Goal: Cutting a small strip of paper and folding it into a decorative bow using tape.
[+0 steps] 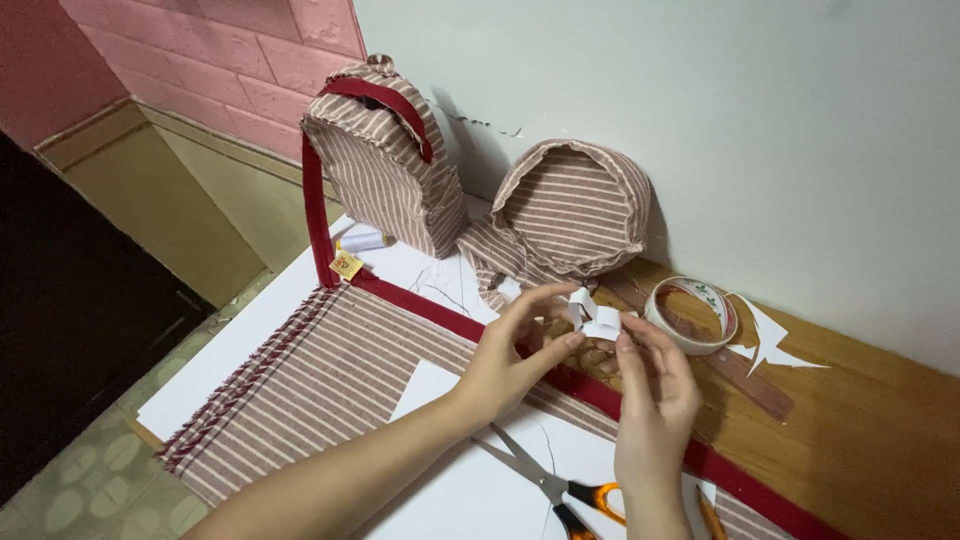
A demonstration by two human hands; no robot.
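My left hand (pixel 512 352) and my right hand (pixel 652 405) meet over the table and together pinch a small folded white paper piece (pixel 594 315) between their fingertips. Just below the hands runs a dark red fabric strip (pixel 600 395) across striped cloth (pixel 330 375). A roll of clear tape (pixel 692 315) stands right beside the paper piece, on a wooden ruler (pixel 745 380).
A striped fabric backpack (pixel 385 160) and a round striped fabric piece (pixel 570 210) lean on the wall. Orange-handled scissors (pixel 560 490) lie on white paper near my wrists. White paper scraps (pixel 775 340) lie to the right on the wooden table (pixel 870 440). A pencil tip (pixel 712 515) shows at the bottom.
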